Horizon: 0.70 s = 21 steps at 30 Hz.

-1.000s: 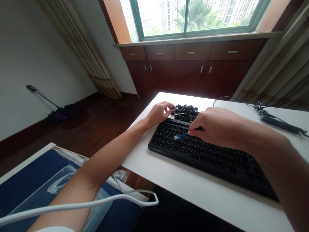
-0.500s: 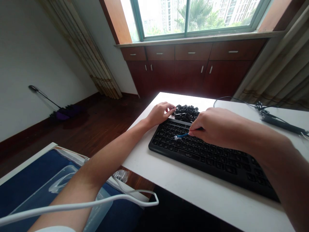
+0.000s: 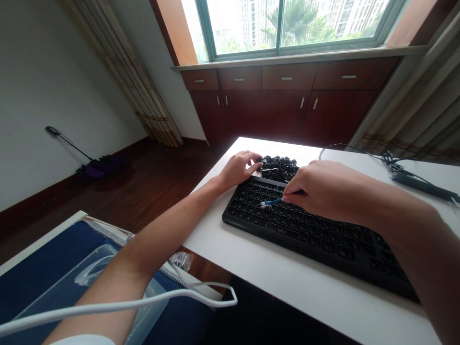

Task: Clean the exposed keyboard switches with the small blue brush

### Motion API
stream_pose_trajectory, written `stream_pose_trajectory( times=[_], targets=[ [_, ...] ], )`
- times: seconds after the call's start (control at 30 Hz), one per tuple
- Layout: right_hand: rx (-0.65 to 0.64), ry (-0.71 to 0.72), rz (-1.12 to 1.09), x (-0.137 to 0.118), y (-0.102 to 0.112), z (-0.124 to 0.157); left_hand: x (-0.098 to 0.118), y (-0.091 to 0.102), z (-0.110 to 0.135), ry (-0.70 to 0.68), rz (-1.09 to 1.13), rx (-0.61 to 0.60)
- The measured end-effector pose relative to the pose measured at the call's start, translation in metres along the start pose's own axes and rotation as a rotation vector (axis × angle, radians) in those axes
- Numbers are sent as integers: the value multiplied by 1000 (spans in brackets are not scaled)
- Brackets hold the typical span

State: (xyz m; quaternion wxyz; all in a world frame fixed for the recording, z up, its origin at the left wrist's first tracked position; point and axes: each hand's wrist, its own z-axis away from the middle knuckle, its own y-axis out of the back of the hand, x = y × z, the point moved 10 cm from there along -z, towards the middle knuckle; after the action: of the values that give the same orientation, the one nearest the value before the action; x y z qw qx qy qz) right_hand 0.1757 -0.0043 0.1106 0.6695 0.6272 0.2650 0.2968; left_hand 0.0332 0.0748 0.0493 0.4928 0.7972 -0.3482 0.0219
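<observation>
A black keyboard [image 3: 287, 223] with its keycaps removed lies slantwise on the white table. My right hand [image 3: 312, 187] pinches a blue toothbrush [image 3: 275, 201], and the pale bristles rest on the bare key sockets in the keyboard's left half. Its handle is mostly hidden in my fingers. At the far left corner of the keyboard is my left hand [image 3: 240, 167], open, with thumb and fingers apart and slightly bent. Its fingertips reach the edge of a pile of loose black keycaps [image 3: 278, 166] just behind the keyboard.
On the table's right, a black bar-like object [image 3: 424, 184] lies with a coiled black cable [image 3: 390, 160]. A white cable or tube [image 3: 143, 303] crosses low in front of my left arm. To the left is a blue zipped surface [image 3: 39, 278] with clear plastic on it.
The view has shifted very slightly. The toothbrush stays over nearly the same key sockets in my right hand, and my left hand keeps its place by the keycaps.
</observation>
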Motion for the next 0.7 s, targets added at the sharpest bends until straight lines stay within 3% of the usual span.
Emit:
stream_pose_trajectory(
  times=[0.7],
  targets=[
    [-6, 10, -22, 1, -2, 0, 1, 0, 0, 6, -8, -2]
  ],
)
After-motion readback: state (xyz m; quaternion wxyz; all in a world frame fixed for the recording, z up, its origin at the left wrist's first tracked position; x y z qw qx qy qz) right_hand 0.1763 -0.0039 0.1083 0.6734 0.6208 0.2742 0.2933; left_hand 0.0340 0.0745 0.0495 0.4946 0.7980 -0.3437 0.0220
